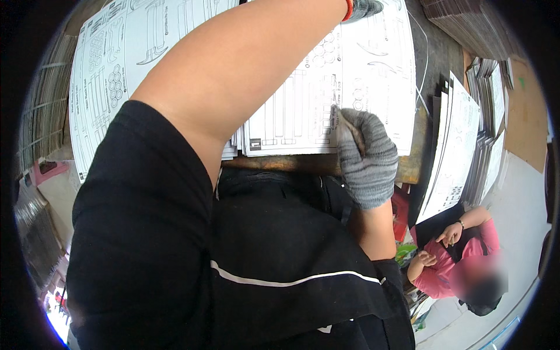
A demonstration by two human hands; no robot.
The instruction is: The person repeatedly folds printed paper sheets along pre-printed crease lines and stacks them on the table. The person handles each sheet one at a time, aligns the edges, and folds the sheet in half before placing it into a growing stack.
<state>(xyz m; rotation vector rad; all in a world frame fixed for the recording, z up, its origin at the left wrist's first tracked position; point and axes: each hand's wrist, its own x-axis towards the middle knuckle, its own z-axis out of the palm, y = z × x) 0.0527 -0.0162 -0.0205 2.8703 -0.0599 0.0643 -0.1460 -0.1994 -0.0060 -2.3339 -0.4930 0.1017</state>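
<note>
A stack of large white printed sheets (280, 111) with line drawings of tools lies on the table in front of me. My right hand (368, 157), in a grey knitted glove, is at the near edge of the stack. Its fingers are closed, thumb against forefinger, over the sheet; what they hold, if anything, is too small to tell. My left arm reaches across the sheets to the far right. There my left hand (363, 9), in a grey glove with an orange cuff, rests at the sheet's far part. The picture's upper edge cuts it off, so its fingers hardly show.
More printed sheets (125, 52) lie at the left. Stacks of brown board (49, 99) stand at the far left and upper right. At the right are upright sheets (452, 146) and bundled stacks (487, 105). A person in pink (466, 251) is at the lower right.
</note>
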